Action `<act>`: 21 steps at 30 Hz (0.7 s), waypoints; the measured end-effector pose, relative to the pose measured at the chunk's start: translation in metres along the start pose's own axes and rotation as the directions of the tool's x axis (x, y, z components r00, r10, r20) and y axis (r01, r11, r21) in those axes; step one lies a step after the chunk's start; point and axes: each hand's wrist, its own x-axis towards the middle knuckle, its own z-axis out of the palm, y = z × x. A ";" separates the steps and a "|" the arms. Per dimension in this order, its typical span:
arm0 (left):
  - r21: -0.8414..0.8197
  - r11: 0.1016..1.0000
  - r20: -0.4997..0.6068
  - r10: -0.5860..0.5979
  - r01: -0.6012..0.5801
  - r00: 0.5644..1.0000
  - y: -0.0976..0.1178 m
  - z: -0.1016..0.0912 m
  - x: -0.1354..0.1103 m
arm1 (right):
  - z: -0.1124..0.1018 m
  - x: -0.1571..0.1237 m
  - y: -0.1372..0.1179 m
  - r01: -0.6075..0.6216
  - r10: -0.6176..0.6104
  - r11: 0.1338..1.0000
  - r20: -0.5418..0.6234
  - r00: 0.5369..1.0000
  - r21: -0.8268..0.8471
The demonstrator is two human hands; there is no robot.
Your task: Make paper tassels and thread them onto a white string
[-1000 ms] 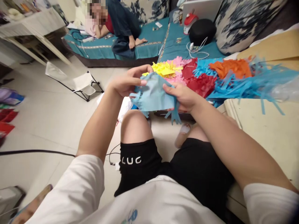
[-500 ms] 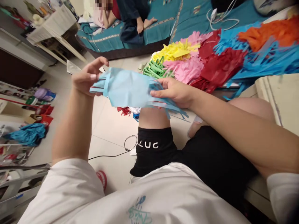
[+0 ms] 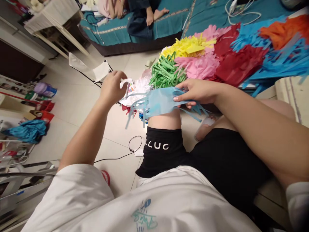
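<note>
My right hand [image 3: 193, 91] grips one end of a light blue fringed sheet [image 3: 159, 100], thumb on top and fingers underneath. Thin strips hang from both ends of the sheet, above my bare knee. My left hand [image 3: 114, 86] is apart from the sheet, to its left, with fingers curled together beside a pile of shiny white fringe [image 3: 140, 90]. A small white bit shows at its fingertips; whether they hold it is hard to make out.
Bundles of green strips [image 3: 166, 71], yellow strips [image 3: 188, 47], pink strips [image 3: 200, 66] and red strips [image 3: 241, 64] lie ahead on the right. A white folding frame [image 3: 89, 69] stands ahead left. Someone's bare foot [image 3: 160, 13] rests on the teal bed cover. A black cable [image 3: 111, 159] crosses the floor.
My left hand has let go of the blue sheet's strips and moved right, to the white fringe. Those strips now hang loose. My right hand still holds the sheet, slightly farther right.
</note>
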 end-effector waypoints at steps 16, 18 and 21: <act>0.161 0.953 0.151 0.235 -0.258 0.960 0.013 0.096 -0.057 | -0.012 -0.005 0.001 0.106 -0.431 0.639 -0.240 0.870 -0.762; 0.142 0.964 0.050 0.221 -0.226 0.974 0.014 0.098 -0.056 | 0.025 -0.006 -0.004 0.211 -0.472 0.584 -0.117 0.874 -0.784; 0.109 0.974 -0.076 0.205 -0.196 0.976 0.020 0.095 -0.051 | 0.069 0.001 0.001 0.186 -0.528 0.409 -0.065 0.847 -0.893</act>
